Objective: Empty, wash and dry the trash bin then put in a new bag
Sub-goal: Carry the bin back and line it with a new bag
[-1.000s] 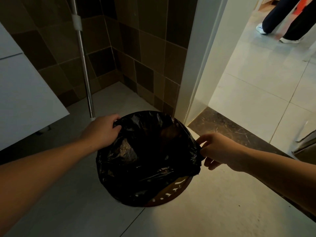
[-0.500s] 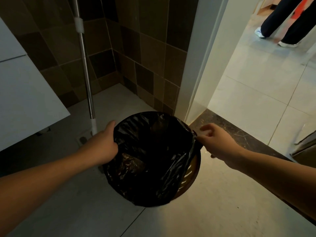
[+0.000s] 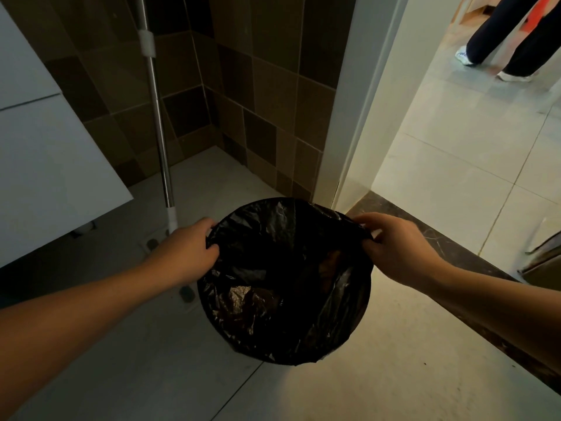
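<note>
On the floor, near the doorway: a black bag (image 3: 285,281) is hanging between two hands, covering the bin beneath it so fully that the bin is hidden.
Left hand (image 3: 186,253): it is gripping the bag's left edge, fingers curled round the plastic.
Right hand (image 3: 394,247): it is pinching the bag's right edge, thumb and fingers closing on a bunched fold.
Bag mouth: it is facing up, stretched left to right between the two grips; the far edge is arching above the near one.
Long axis: judged to be running straight down, from the mouth towards the floor; the bottom of the bag is out of view.
Contents: something pale is showing inside, too dark to name.
Step in hand: probably lifting the old bag out to empty the bin.
Doing it well: both edges should be rising evenly and straight up, so the mouth is staying level and nothing is spilling; gathering the edges together before carrying would be helping.
Risk: thin plastic could be tearing at the pinch points if pulled sideways.
Surroundings: a mop pole (image 3: 158,123) is standing far left against tiled wall; a person's legs (image 3: 510,34) are showing beyond the doorway, far right.
</note>
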